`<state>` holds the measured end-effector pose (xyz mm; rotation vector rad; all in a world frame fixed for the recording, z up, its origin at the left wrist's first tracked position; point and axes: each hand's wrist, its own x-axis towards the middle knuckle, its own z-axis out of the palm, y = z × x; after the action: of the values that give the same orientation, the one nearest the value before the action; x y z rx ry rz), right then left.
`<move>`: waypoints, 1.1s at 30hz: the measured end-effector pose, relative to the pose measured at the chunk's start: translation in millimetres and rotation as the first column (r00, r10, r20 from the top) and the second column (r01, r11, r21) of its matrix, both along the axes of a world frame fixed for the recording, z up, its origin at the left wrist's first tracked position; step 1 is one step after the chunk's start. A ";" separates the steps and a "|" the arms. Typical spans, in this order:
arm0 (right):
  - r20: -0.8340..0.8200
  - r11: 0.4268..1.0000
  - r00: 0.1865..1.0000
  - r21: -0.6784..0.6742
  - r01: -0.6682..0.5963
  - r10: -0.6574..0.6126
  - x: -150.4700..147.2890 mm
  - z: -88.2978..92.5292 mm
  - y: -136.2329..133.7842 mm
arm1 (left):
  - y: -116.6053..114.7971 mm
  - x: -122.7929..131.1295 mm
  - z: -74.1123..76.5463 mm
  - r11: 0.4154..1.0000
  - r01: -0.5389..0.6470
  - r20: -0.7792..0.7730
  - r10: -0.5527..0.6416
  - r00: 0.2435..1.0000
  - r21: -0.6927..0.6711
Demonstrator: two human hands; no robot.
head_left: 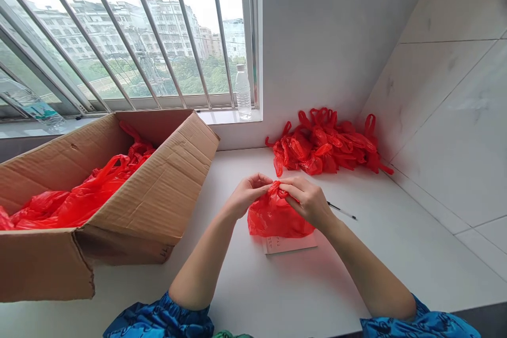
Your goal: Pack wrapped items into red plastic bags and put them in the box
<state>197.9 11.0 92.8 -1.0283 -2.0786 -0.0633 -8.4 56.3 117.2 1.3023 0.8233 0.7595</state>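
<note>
A small red plastic bag [273, 217] sits on the white counter [277, 285] in front of me, resting partly on a white paper card [291, 244]. My left hand [247, 194] pinches the bag's top from the left. My right hand [307, 200] grips the same top from the right. Both hands have their fingers closed on the bag's bunched handles, close together.
An open cardboard box [154, 195] holding loose red bags [79, 195] stands at the left. A pile of tied red bags [327, 142] lies against the back wall. A pen [343, 212] lies right of my hands. A clear water bottle [243, 92] stands on the sill.
</note>
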 end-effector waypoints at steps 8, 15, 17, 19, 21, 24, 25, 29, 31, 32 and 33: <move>0.022 0.998 0.997 0.008 0.070 -0.070 -2.2 -20.3 -11.5 | -12.0 14.3 -14.1 0.994 0.048 0.059 -0.042 0.997 -0.097; -0.360 0.966 0.922 -0.152 -0.210 0.144 18.3 -25.1 -19.4 | -10.4 0.8 -20.3 0.999 0.026 0.011 -0.025 1.000 -0.030; -0.541 0.938 0.836 -0.234 -0.254 0.092 33.1 -31.3 -25.8 | -7.1 -13.7 -20.6 0.991 -0.089 -0.058 0.095 0.994 0.098; -0.671 0.905 0.741 -0.326 -0.272 -0.019 50.9 -39.2 -33.1 | -4.0 -32.0 -22.0 0.954 -0.193 -0.117 0.224 0.968 0.228; -0.693 0.855 0.713 -0.428 -0.293 -0.102 67.4 -46.9 -40.5 | -3.8 -49.0 -24.5 0.923 -0.239 -0.170 0.299 0.939 0.301; -0.551 0.775 0.831 -0.557 -0.297 -0.078 81.0 -52.6 -48.9 | -13.3 -60.3 -27.0 0.893 -0.255 -0.255 0.362 0.897 0.371; -0.470 0.777 0.881 -0.573 -0.259 -0.053 81.6 -52.3 -49.8 | -19.1 -58.6 -26.7 0.876 -0.251 -0.282 0.384 0.879 0.411; -0.049 0.919 0.998 -0.393 0.025 -0.049 68.1 -45.6 -35.1 | -41.1 -26.2 -21.4 0.774 -0.066 -0.443 0.428 0.788 0.630; 0.115 0.964 0.993 -0.260 0.051 -0.022 55.9 -44.5 -17.7 | -42.8 -2.1 -22.0 0.695 0.095 -0.518 0.430 0.739 0.713; 0.159 0.974 0.987 -0.225 0.032 0.004 49.7 -45.7 -8.4 | -40.7 9.0 -24.7 0.659 0.163 -0.548 0.434 0.715 0.734; 0.185 0.977 0.982 -0.211 0.014 0.026 43.8 -48.2 0.4 | -37.2 18.4 -29.0 0.639 0.211 -0.577 0.442 0.687 0.740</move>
<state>241.7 11.3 44.5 -1.1826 -2.2961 0.0690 9.9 19.0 88.2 2.4649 1.3128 0.7224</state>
